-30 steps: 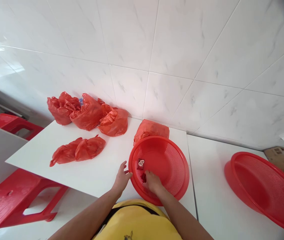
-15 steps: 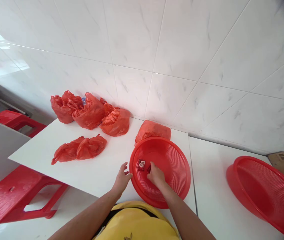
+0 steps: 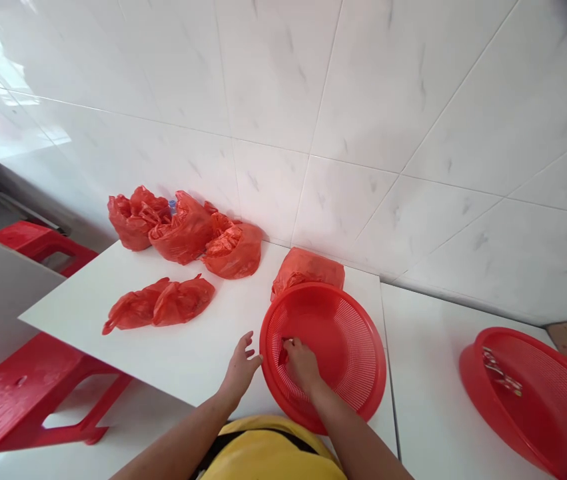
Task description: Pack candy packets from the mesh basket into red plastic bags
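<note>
A round red plastic basket (image 3: 330, 310) with perforated sides stands on the white table. Inside it, near the left wall, my right hand (image 3: 302, 363) is closed on a small red wrapped packet (image 3: 282, 353); most of the packet is covered by the fingers. Just outside the left rim is my left hand (image 3: 240, 367), fingers apart and nothing in them. Its thumb tip is at the rim; I cannot tell whether it touches.
Behind the basket lies a red plastic bag (image 3: 308, 267). Several more red bags (image 3: 183, 230) stand along the tiled wall. Another red basket (image 3: 528, 400) sits at the right, with blurred pale streaks (image 3: 502, 373) in it. A red stool (image 3: 28, 393) stands lower left.
My right hand has shifted left in the basket onto the packet lying there. The dark red piece it held before is gone from view. Pale streaks have appeared in the right-hand basket.
</note>
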`<state>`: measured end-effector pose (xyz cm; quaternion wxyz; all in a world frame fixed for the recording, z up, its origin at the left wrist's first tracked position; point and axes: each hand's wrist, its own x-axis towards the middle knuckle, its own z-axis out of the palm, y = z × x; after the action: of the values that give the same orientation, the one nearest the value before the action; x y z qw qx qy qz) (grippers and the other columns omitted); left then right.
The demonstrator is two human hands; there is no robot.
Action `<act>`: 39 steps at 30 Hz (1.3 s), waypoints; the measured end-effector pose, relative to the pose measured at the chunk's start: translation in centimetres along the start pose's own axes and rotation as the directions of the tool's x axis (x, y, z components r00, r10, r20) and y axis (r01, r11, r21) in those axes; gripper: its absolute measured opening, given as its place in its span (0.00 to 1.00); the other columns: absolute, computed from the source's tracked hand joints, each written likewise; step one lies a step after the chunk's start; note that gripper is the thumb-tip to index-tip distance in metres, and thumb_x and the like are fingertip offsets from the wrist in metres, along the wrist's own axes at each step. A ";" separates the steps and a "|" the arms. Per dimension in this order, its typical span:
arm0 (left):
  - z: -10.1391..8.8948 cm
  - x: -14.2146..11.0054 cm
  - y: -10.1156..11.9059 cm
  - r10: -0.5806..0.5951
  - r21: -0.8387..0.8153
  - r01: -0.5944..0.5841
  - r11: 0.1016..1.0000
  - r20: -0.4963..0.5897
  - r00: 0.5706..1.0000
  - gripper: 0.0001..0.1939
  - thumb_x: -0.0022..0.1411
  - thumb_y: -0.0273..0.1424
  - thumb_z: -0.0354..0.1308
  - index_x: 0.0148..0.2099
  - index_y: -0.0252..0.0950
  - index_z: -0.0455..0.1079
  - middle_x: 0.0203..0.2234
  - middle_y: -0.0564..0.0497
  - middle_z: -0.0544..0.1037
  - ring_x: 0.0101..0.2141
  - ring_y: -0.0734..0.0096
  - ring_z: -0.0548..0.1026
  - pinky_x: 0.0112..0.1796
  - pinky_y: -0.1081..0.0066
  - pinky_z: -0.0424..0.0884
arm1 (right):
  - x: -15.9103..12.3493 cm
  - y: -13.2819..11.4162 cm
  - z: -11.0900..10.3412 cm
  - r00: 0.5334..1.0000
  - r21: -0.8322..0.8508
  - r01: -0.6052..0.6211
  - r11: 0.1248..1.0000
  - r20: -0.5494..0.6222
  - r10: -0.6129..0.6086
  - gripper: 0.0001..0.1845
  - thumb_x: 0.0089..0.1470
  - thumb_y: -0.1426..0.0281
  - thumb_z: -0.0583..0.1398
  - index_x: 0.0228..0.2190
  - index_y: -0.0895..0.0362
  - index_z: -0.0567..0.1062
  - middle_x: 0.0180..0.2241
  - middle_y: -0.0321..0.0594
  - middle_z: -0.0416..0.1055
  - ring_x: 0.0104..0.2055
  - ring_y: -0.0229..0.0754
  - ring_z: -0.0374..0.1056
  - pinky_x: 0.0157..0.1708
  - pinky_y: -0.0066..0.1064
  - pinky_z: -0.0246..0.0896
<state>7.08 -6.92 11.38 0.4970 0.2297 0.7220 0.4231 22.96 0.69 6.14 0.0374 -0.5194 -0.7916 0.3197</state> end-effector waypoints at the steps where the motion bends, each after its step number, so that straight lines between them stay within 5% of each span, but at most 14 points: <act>1: 0.1 0.0 0.0 0.016 0.005 -0.016 1.000 -0.002 1.000 0.33 0.54 0.27 0.55 0.62 0.37 0.54 0.57 0.39 0.60 0.50 0.59 0.66 0.46 0.64 0.66 | -0.2 0.4 -0.3 1.000 0.039 -0.025 0.999 -0.015 0.025 0.20 0.50 0.80 0.51 0.43 0.55 0.73 0.46 0.47 0.69 0.45 0.50 0.65 0.42 0.37 0.58; 6: 0.7 0.1 0.1 0.221 0.085 -0.216 0.973 -0.052 0.974 0.28 0.52 0.26 0.54 0.57 0.39 0.60 0.55 0.43 0.62 0.47 0.62 0.68 0.39 0.68 0.69 | -0.7 1.9 -2.2 0.977 0.314 -0.197 0.929 -0.021 0.214 0.10 0.46 0.75 0.54 0.33 0.56 0.72 0.32 0.42 0.73 0.32 0.44 0.69 0.31 0.33 0.63; 10: 1.7 -0.1 1.1 0.396 0.125 -0.399 0.908 0.049 0.917 0.22 0.52 0.25 0.53 0.51 0.42 0.67 0.48 0.48 0.68 0.39 0.68 0.71 0.37 0.70 0.68 | -1.1 2.3 -3.2 0.948 0.557 -0.285 0.781 0.041 0.316 0.02 0.45 0.71 0.54 0.26 0.56 0.67 0.21 0.35 0.67 0.17 0.37 0.62 0.16 0.30 0.61; 16: 4.3 -0.6 2.5 0.163 -0.031 -0.160 0.987 0.239 0.957 0.24 0.48 0.27 0.62 0.50 0.40 0.69 0.50 0.46 0.71 0.43 0.63 0.71 0.42 0.68 0.67 | -2.5 1.0 -5.0 0.946 0.762 -0.233 0.604 0.033 0.324 0.05 0.43 0.68 0.57 0.27 0.56 0.68 0.21 0.33 0.65 0.17 0.35 0.60 0.14 0.28 0.62; 20: 5.8 -0.9 3.0 -0.078 -0.292 0.233 0.928 0.458 0.885 0.26 0.55 0.38 0.61 0.55 0.39 0.62 0.49 0.43 0.72 0.41 0.63 0.74 0.37 0.67 0.70 | -4.2 -1.2 -6.2 0.964 0.803 -0.166 0.573 0.010 0.265 0.11 0.45 0.64 0.60 0.32 0.56 0.70 0.23 0.34 0.67 0.19 0.36 0.63 0.14 0.28 0.63; 22: 6.3 -0.9 3.3 -0.087 -0.399 0.313 0.862 0.490 0.867 0.25 0.57 0.39 0.59 0.55 0.38 0.60 0.43 0.43 0.75 0.36 0.66 0.75 0.34 0.68 0.72 | -5.2 -2.2 -6.8 0.984 0.815 -0.122 0.566 0.024 0.177 0.14 0.45 0.63 0.61 0.35 0.55 0.71 0.26 0.34 0.69 0.20 0.37 0.65 0.15 0.30 0.65; 25: 6.5 -0.9 3.6 -0.069 -0.487 0.349 0.801 0.504 0.861 0.21 0.57 0.33 0.58 0.52 0.37 0.61 0.37 0.47 0.76 0.33 0.69 0.76 0.33 0.69 0.73 | -6.5 -2.8 -7.6 0.995 0.844 -0.083 0.531 0.039 0.093 0.16 0.46 0.62 0.61 0.39 0.54 0.71 0.30 0.35 0.70 0.20 0.36 0.66 0.16 0.32 0.67; 31: 6.0 -1.2 3.5 -0.046 -0.516 0.385 0.765 0.553 0.832 0.13 0.55 0.28 0.57 0.44 0.37 0.65 0.41 0.46 0.77 0.42 0.63 0.77 0.37 0.68 0.74 | -6.9 -1.2 -8.4 0.952 0.937 -0.069 0.342 -0.041 0.304 0.20 0.43 0.66 0.63 0.41 0.54 0.72 0.39 0.41 0.73 0.31 0.39 0.70 0.27 0.30 0.67; 34: 5.8 -1.2 3.3 -0.025 -0.527 0.380 0.760 0.561 0.827 0.12 0.52 0.23 0.57 0.40 0.36 0.66 0.42 0.45 0.77 0.46 0.61 0.75 0.38 0.70 0.74 | -7.0 -0.7 -8.6 0.946 0.978 -0.052 0.204 -0.017 0.325 0.23 0.41 0.68 0.64 0.42 0.53 0.71 0.38 0.40 0.75 0.37 0.41 0.71 0.35 0.31 0.67; 39: 5.7 -1.0 3.0 0.042 -0.542 0.348 0.765 0.581 0.812 0.11 0.53 0.23 0.59 0.41 0.34 0.68 0.39 0.44 0.78 0.45 0.64 0.76 0.40 0.71 0.73 | -7.4 -1.2 -8.8 0.950 0.995 -0.078 0.066 0.054 0.307 0.24 0.40 0.69 0.65 0.43 0.53 0.71 0.36 0.39 0.76 0.37 0.41 0.72 0.36 0.31 0.66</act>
<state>12.41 -3.90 13.58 0.7681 0.1025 0.3772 0.5071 28.84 -1.80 15.78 0.4006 -0.4838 -0.2878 0.7230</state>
